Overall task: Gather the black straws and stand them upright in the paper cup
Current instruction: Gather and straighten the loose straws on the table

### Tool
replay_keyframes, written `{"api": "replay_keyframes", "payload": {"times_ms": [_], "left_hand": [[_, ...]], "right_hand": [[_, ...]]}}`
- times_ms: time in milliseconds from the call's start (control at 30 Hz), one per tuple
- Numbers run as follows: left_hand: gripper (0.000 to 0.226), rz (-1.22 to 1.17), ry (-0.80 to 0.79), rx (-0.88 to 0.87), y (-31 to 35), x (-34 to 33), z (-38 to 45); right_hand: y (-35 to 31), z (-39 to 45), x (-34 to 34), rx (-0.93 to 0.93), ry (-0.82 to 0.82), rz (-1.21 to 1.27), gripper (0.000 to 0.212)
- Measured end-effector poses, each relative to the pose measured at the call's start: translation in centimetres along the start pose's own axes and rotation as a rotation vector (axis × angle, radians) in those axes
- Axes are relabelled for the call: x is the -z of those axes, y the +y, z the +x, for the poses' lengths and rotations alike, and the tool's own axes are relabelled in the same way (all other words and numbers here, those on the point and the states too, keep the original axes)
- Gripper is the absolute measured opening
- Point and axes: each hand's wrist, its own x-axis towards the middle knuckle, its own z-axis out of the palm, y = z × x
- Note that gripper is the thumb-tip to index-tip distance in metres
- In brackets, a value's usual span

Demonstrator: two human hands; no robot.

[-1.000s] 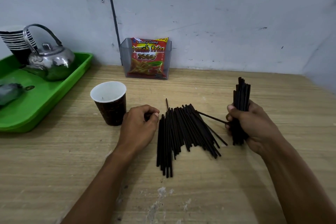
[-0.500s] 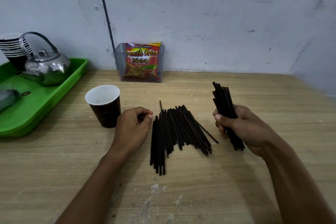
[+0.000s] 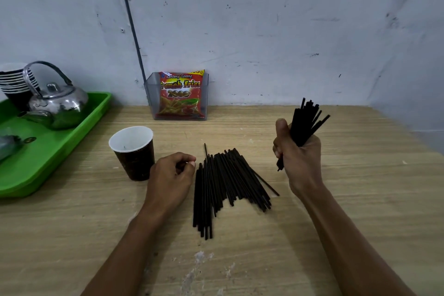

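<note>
The person's right hand [image 3: 299, 156] is fisted tight around a bundle of thin black plastic straws [image 3: 306, 122], held off the pale wooden table [image 3: 360, 199] with the tips fanning up and slightly right. The left hand [image 3: 171, 175] rests on the table in a loose curl, fingers drawn in toward the thumb; I cannot tell whether it pinches anything. Just right of it lies a loose heap of black straws [image 3: 225, 182]. The dark paper cup with a white inside [image 3: 133, 151] stands upright, just beside the left hand, holding no straws.
</note>
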Motion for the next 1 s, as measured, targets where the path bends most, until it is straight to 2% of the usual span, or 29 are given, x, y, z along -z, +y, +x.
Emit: {"api": "replay_keyframes", "payload": {"times_ms": [100,233,367,467,567,633,767,833,900,1000], "left_hand": [[0.017,0.008,-0.009,0.004,0.2,0.0,0.0],[0.017,0.000,-0.005,0.014,0.1,0.0,0.0],[0.017,-0.057,0.023,0.005,1.1,0.3,-0.1],[0.018,-0.150,0.067,-0.072,3.8,0.5,-0.6],[0.018,-0.230,-0.049,-0.186,8.8,-0.7,-0.6],[0.029,-0.223,-0.178,-0.269,12.6,-2.4,0.0],[0.065,0.068,-0.372,-0.495,16.7,-6.3,1.2],[0.071,0.275,-0.496,-0.524,16.3,-7.8,1.3],[0.071,0.378,-0.609,-0.498,15.4,-8.6,1.0],[0.070,0.294,-0.597,-0.484,14.7,-8.4,0.7]], "right_hand": [[1.7,-0.3,0.6,-0.023,-0.011,-0.089,0.059],[2.9,-0.3,0.9,-0.063,-0.033,-0.187,0.046],[3.2,0.2,0.9,-0.074,0.000,-0.172,0.038],[3.6,0.3,1.2,-0.092,0.014,-0.145,0.031],[4.0,0.3,1.1,-0.075,-0.021,-0.176,0.031],[4.1,0.2,1.2,-0.036,-0.038,-0.222,0.032],[4.3,0.3,1.5,0.011,-0.084,-0.242,0.026],[4.3,0.1,1.4,0.011,-0.134,-0.246,0.027],[4.5,0.1,1.6,-0.020,-0.185,-0.238,0.048],[4.5,0.4,1.6,-0.068,-0.171,-0.143,0.035]]}}
